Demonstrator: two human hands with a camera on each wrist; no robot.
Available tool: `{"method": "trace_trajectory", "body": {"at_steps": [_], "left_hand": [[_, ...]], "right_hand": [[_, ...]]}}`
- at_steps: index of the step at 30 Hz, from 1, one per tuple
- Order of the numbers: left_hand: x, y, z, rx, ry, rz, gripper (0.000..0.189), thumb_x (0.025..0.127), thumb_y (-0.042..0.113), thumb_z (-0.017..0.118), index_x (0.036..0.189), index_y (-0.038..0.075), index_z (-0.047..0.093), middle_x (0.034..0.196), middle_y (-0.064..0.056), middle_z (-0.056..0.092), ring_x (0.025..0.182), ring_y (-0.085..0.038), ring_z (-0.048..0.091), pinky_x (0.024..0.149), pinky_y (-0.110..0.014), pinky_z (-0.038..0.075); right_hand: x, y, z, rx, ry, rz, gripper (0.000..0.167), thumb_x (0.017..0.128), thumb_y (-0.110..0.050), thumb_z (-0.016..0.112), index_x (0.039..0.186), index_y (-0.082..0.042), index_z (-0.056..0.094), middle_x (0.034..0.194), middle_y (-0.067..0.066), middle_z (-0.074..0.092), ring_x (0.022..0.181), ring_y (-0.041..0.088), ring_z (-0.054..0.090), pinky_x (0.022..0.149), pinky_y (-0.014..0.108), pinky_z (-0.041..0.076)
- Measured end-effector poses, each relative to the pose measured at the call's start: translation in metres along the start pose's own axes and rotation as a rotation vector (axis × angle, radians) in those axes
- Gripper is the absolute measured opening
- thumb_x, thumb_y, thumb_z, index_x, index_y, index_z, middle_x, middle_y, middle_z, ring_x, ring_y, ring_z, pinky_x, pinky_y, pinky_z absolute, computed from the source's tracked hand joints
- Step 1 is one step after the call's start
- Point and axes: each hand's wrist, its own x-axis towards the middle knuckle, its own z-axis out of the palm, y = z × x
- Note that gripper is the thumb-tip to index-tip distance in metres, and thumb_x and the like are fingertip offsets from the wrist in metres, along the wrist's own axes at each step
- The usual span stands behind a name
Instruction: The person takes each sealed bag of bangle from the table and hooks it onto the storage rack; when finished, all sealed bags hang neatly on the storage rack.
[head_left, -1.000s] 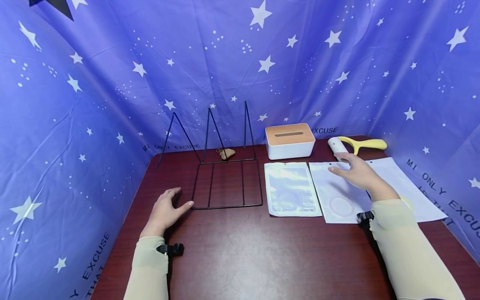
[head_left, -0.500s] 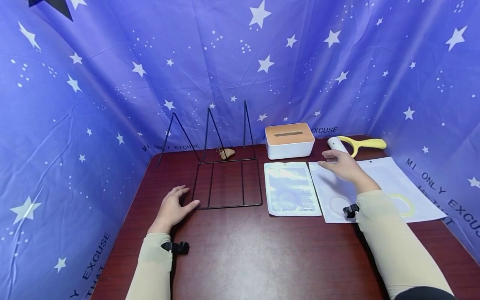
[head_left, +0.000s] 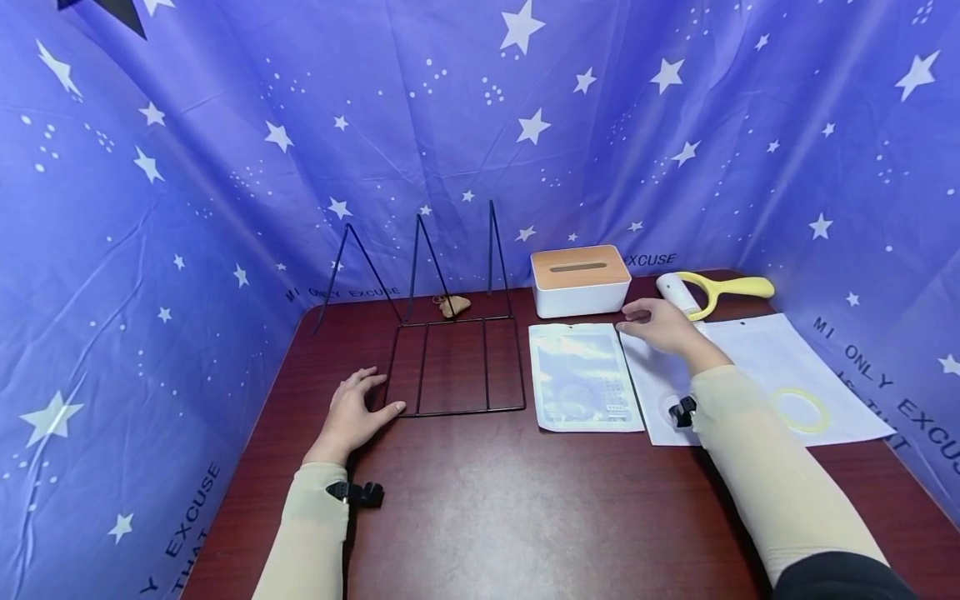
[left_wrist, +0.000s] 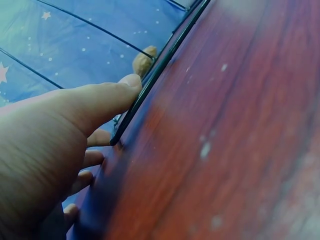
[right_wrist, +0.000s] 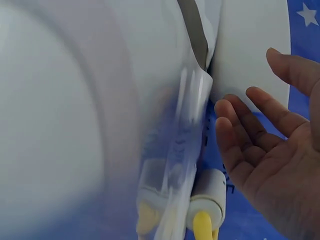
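A black wire rack with several upright triangular loops stands left of centre in the head view. Beside its front left corner is my left hand, fingers relaxed. The thumb overlaps the front bar, and in the left wrist view the thumb tip lies right at that wire. My right hand hovers over the upper edge of a white plastic pouch with a round window. Its fingers are loosely bent with nothing between them. On the left, a silvery zip pouch lies flat.
A tissue box with a wooden lid stands at the back. Right of it lies a lint roller with a yellow handle. Another white pouch has a yellow ring showing. Behind the rack sits a small tan lump. Starry blue cloth surrounds the table.
My right hand has moved left across the white pouch, towards its upper left corner. My left hand has shifted slightly right, its thumb now over the rack's front corner.
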Motion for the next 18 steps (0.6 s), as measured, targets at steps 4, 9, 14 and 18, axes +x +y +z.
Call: {"method": "trace_trajectory", "body": {"at_steps": [4, 9, 14, 18], "left_hand": [[-0.001, -0.001, 0.0, 0.003, -0.007, 0.0, 0.072, 0.085, 0.042, 0.087, 0.139, 0.0, 0.064, 0.154, -0.022, 0.05, 0.148, -0.043, 0.037, 0.121, -0.067, 0.015], [-0.002, -0.003, 0.0, -0.002, -0.024, -0.01, 0.074, 0.085, 0.043, 0.087, 0.141, 0.001, 0.063, 0.156, -0.021, 0.048, 0.15, -0.042, 0.034, 0.122, -0.065, 0.013], [-0.002, -0.005, 0.001, 0.003, -0.028, -0.01, 0.074, 0.086, 0.043, 0.087, 0.142, 0.002, 0.062, 0.156, -0.022, 0.047, 0.151, -0.042, 0.033, 0.123, -0.065, 0.013], [-0.002, -0.004, 0.001, 0.009, -0.034, -0.013, 0.074, 0.086, 0.044, 0.086, 0.143, 0.002, 0.062, 0.157, -0.021, 0.047, 0.151, -0.042, 0.032, 0.123, -0.064, 0.013]], "right_hand": [[0.004, -0.003, 0.007, -0.013, -0.012, 0.029, 0.048, 0.1, -0.024, 0.072, 0.134, 0.008, 0.062, 0.121, 0.024, 0.068, 0.112, 0.036, 0.063, 0.096, 0.048, 0.049], [0.007, -0.007, 0.012, -0.033, -0.025, 0.061, 0.043, 0.097, -0.022, 0.075, 0.129, 0.005, 0.066, 0.113, 0.018, 0.069, 0.102, 0.03, 0.062, 0.085, 0.04, 0.049], [0.012, -0.009, 0.017, -0.05, -0.049, 0.068, 0.043, 0.093, -0.021, 0.079, 0.126, 0.004, 0.067, 0.107, 0.014, 0.068, 0.098, 0.029, 0.06, 0.084, 0.04, 0.048], [0.016, -0.01, 0.02, -0.058, -0.058, 0.092, 0.045, 0.089, -0.02, 0.084, 0.125, 0.002, 0.067, 0.107, 0.013, 0.068, 0.097, 0.027, 0.06, 0.082, 0.038, 0.048]]}}
